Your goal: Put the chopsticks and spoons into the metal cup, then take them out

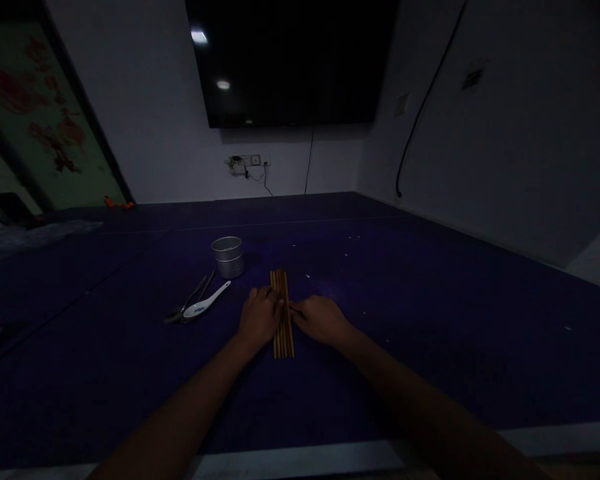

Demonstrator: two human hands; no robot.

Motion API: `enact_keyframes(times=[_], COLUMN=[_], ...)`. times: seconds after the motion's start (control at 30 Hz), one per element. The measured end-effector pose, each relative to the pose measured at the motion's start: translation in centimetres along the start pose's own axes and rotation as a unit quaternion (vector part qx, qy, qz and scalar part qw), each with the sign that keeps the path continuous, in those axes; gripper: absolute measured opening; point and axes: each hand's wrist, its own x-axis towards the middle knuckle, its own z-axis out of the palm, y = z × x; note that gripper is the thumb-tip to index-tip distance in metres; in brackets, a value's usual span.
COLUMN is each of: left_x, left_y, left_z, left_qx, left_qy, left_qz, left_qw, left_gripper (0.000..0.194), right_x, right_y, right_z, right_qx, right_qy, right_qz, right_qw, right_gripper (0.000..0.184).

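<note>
A bundle of wooden chopsticks (281,287) lies lengthwise on the dark blue table (430,320). My left hand (259,317) rests against the bundle's left side, fingers curled onto the sticks. My right hand (320,319) presses against the bundle's right side, its fingertips touching the sticks near the middle. Both hands squeeze the sticks together between them. Whether either hand actually grips a stick is hard to tell in the dim light.
A small metal cup (227,256) stands behind and to the left of the chopsticks. A white ceramic spoon (206,305) and a metal spoon (183,308) lie left of my left hand. A dark screen (290,60) hangs on the far wall.
</note>
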Motion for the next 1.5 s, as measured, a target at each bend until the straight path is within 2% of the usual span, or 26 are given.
enact_keyframes(times=[0.13, 0.3, 0.47, 0.63, 1.03, 1.3, 1.5], left_x=[0.2, 0.4, 0.5, 0.6, 0.6, 0.6, 0.4], left_y=[0.1, -0.5, -2.5, -4.7, -5.7, -5.9, -5.5], left_z=[-1.0, -2.9, -4.1, -4.5, -4.2, -3.9, -4.4], left_qx=[0.040, 0.140, 0.216, 0.236, 0.233, 0.228, 0.233], left_qy=[0.006, 0.011, 0.039, 0.036, 0.001, -0.003, 0.010], left_qz=[-0.011, -0.105, -0.176, -0.221, -0.230, -0.228, -0.206], left_qw=[0.999, 0.984, 0.960, 0.946, 0.945, 0.947, 0.950], left_gripper=[0.036, 0.033, 0.037, 0.037, 0.034, 0.036, 0.036], right_x=[-0.1, -0.2, -0.1, 0.0, 0.0, 0.0, 0.0], right_y=[-0.1, -0.1, 0.1, 0.1, 0.3, 0.3, 0.2], right_z=[-0.1, -0.3, -0.3, -0.2, 0.0, 0.0, 0.0], right_qx=[0.005, 0.010, 0.021, 0.033, 0.040, 0.043, 0.043], right_qy=[0.007, 0.015, 0.013, 0.020, 0.019, 0.023, 0.033], right_qz=[-0.001, 0.017, 0.023, 0.017, 0.019, 0.023, 0.025], right_qw=[1.000, 1.000, 0.999, 0.999, 0.999, 0.999, 0.998], right_gripper=[0.036, 0.037, 0.037, 0.036, 0.037, 0.035, 0.036])
